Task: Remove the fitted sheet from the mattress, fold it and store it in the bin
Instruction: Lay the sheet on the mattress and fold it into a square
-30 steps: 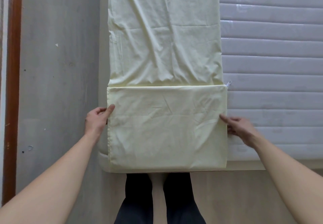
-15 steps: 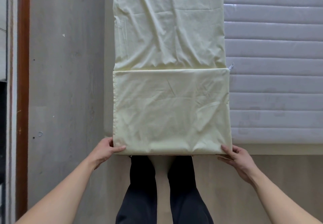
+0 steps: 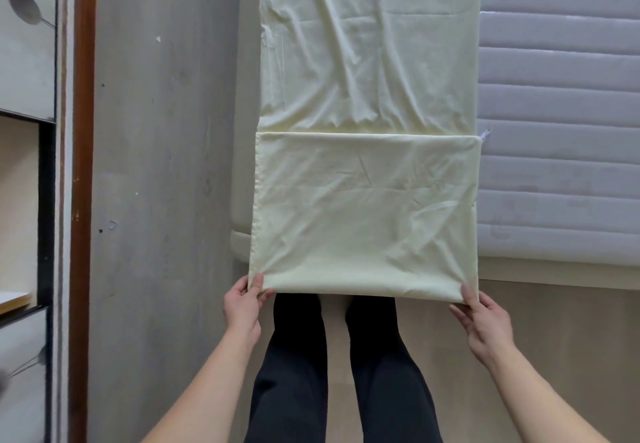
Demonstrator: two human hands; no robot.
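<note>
The left hand (image 3: 244, 299) and right hand (image 3: 483, 316) each pinched a near corner of the folded fitted sheet (image 3: 367, 207), which lay in a long strip on the mattress (image 3: 561, 131), looking light, limp, and best gripped at its corners.

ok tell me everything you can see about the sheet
The sheet is pale yellow, thin creased cloth, folded into a long strip lying along the left side of the mattress. Its near end is doubled back over itself. The left hand and right hand pinch the two near corners, just past the mattress edge.
</note>
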